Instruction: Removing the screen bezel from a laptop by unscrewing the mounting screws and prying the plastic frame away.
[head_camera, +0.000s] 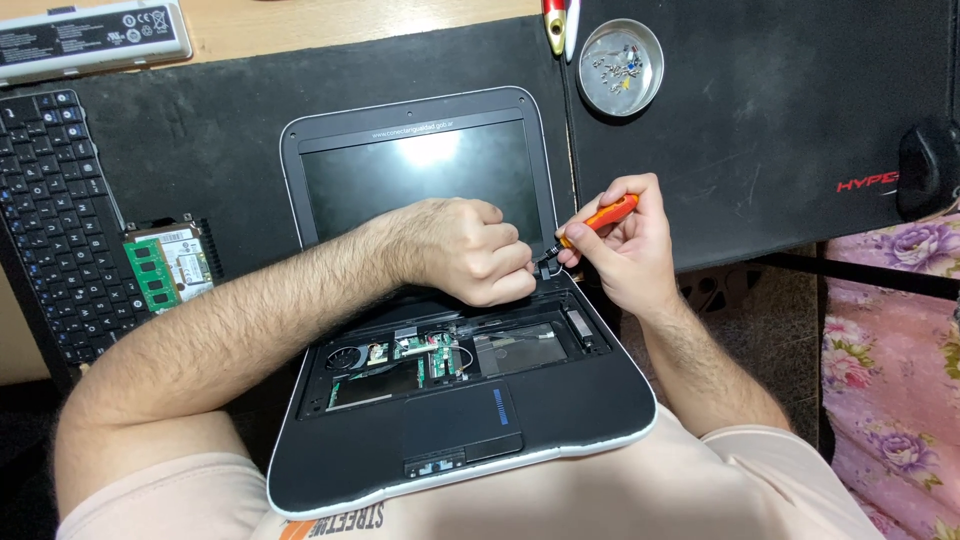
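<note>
A small grey laptop lies open on my lap with its keyboard removed, so the green circuit board and fan show inside. My right hand grips an orange-handled screwdriver with its tip down at the laptop's right hinge. My left hand is curled into a fist beside the tip, pinching something small at the hinge that I cannot make out. The dark screen leans back behind both hands.
A detached black keyboard lies at the left with a green memory module and drive beside it. A white battery pack sits top left. A round metal dish holds several screws. Black mats cover the desk; floral cloth at right.
</note>
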